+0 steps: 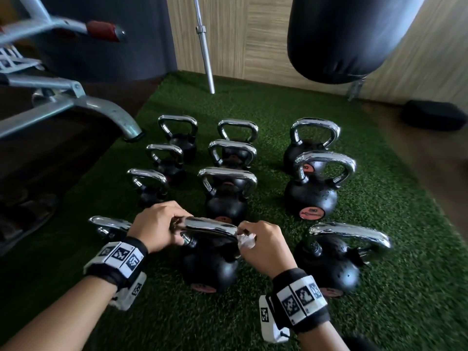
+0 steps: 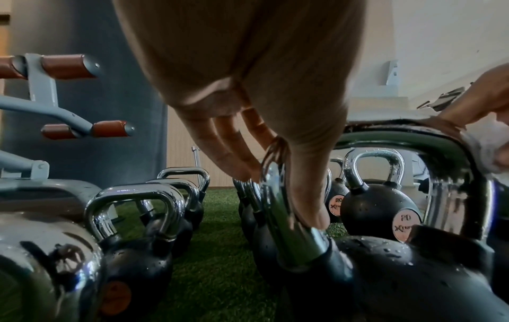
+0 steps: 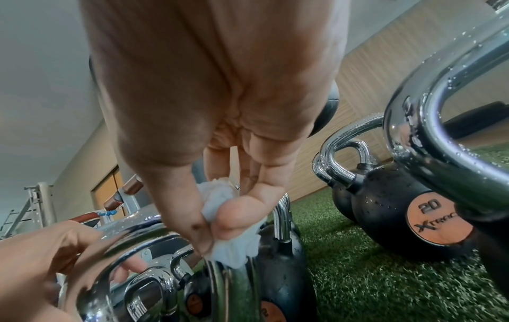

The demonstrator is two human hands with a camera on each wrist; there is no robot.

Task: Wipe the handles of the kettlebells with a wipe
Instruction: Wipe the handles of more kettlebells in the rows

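The near kettlebell's handle (image 1: 210, 224) is being steadied by the gripping left hand (image 1: 157, 225) and wiped at its right corner with the wipe (image 1: 246, 241) pinched in the right hand (image 1: 263, 245); next, the wipe is probably to be drawn along the bar.

Both forearms were bare, without sleeves. Each wrist carried a black fabric strap (image 1: 119, 271) faced with white tiles printed in black square-pattern markers. Beneath each strap hung a white boxy camera housing (image 1: 269, 323) bearing another marker; a thin black cable showed on the right one.
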